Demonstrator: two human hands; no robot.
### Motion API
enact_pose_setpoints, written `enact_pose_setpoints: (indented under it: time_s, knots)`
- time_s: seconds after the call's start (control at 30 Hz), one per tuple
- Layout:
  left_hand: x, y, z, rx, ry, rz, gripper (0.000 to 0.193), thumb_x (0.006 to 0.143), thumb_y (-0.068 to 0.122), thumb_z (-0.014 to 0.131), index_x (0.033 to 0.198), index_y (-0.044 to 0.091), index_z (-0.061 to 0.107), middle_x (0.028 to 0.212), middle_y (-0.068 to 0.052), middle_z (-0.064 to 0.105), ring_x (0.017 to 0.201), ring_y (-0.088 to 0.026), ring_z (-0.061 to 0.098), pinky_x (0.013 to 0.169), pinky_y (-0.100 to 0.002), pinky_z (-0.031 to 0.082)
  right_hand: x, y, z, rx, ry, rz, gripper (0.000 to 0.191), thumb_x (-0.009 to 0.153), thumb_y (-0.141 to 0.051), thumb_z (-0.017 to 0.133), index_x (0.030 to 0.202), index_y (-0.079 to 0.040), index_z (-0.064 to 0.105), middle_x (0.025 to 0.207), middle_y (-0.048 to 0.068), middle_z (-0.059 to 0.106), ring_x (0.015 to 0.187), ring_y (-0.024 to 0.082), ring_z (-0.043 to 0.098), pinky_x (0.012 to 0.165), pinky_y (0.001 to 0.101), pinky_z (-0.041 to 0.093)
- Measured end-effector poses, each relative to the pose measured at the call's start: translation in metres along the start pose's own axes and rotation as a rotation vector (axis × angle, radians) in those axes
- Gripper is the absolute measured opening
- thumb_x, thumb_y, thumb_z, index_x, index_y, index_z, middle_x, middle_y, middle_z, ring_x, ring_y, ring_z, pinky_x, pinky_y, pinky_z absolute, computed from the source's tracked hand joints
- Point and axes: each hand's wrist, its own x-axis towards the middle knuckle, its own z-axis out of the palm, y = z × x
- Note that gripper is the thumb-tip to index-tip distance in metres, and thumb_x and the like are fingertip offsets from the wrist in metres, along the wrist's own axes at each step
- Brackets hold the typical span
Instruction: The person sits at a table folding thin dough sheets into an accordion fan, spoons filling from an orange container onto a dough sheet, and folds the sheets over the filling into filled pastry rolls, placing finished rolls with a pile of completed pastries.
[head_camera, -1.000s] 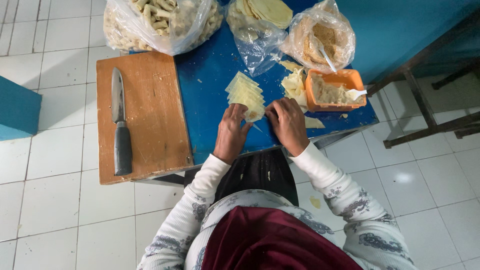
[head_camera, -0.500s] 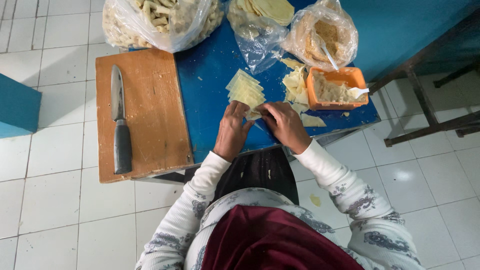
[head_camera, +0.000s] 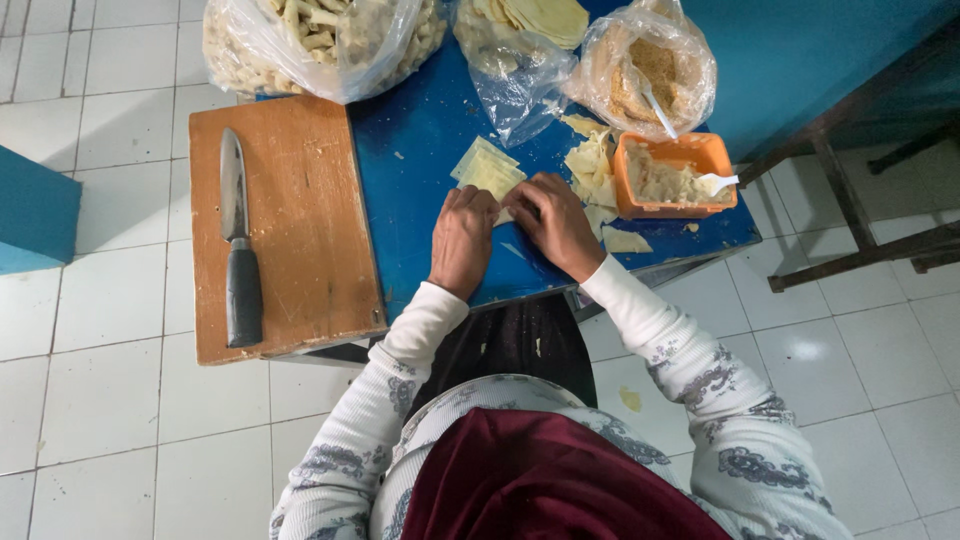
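both hands are down on the blue table (head_camera: 420, 150) right in the middle of the frame, side by side and nearly touching. the left hand (head_camera: 462, 240) is palm down with fingers curled, fingertips resting on the near edge of a pale yellow stack of square wrappers (head_camera: 487, 170), which sits just above the hands, turned like a diamond. the right hand (head_camera: 556, 225) is also palm down, fingers bent inward toward the left one, pressing on something at the bottom corner of that stack; can't tell exactly what's under the fingers since they cover it. to the right of the hands there's an orange tub (head_camera: 676, 175) of pale filling with a white plastic spoon (head_camera: 716, 182) poking over its right rim, and some loose wrapper pieces (head_camera: 592, 170) between the tub and the stack. left side of the frame has a wooden cutting board (head_camera: 300, 230) hanging over the table edge, with a black-handled knife (head_camera: 238, 250) lying on it, blade pointing up. along the top are three clear plastic bags: a big one (head_camera: 310, 40) of rolled pieces at upper left, one (head_camera: 520, 45) with round wrappers in the middle, and one (head_camera: 645, 70) with crumbs at upper right. white tiled floor (head_camera: 100, 400) all round.
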Motion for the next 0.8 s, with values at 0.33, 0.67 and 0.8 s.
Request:
enact_pose_setpoints:
  time_s: [0.33,0.67,0.8]
  knots:
    - [0.002,-0.004,-0.006,-0.144,-0.089,-0.038,0.006,0.087,-0.003,0.066,0.092,-0.001,0.068,0.102,-0.017,0.060,0.097,-0.039,0.065,0.080,-0.045,0.052,-0.005,0.005,-0.006,-0.043,-0.077,-0.133,0.014,0.090,-0.007,0.074,0.104,-0.005,0.074,0.098,0.010,0.069,0.092,0.032,0.062,0.081,0.0430,0.052]
    - [0.004,-0.013,-0.007,-0.239,-0.113,-0.042,0.013,0.082,-0.006,0.072,0.094,0.000,0.071,0.105,-0.015,0.060,0.095,-0.037,0.068,0.079,-0.044,0.055,0.000,0.016,-0.001,-0.099,-0.098,-0.190,0.011,0.087,-0.006,0.075,0.098,-0.004,0.073,0.099,0.009,0.068,0.094,0.030,0.063,0.083,0.0410,0.053]
    - [0.004,-0.014,-0.005,-0.236,-0.105,-0.044,0.012,0.080,-0.004,0.074,0.091,-0.002,0.070,0.102,-0.017,0.059,0.091,-0.039,0.067,0.077,-0.045,0.054,0.004,0.019,0.002,-0.137,-0.087,-0.229,0.012,0.086,-0.004,0.075,0.098,-0.003,0.071,0.099,0.009,0.067,0.096,0.030,0.062,0.084,0.0406,0.053]
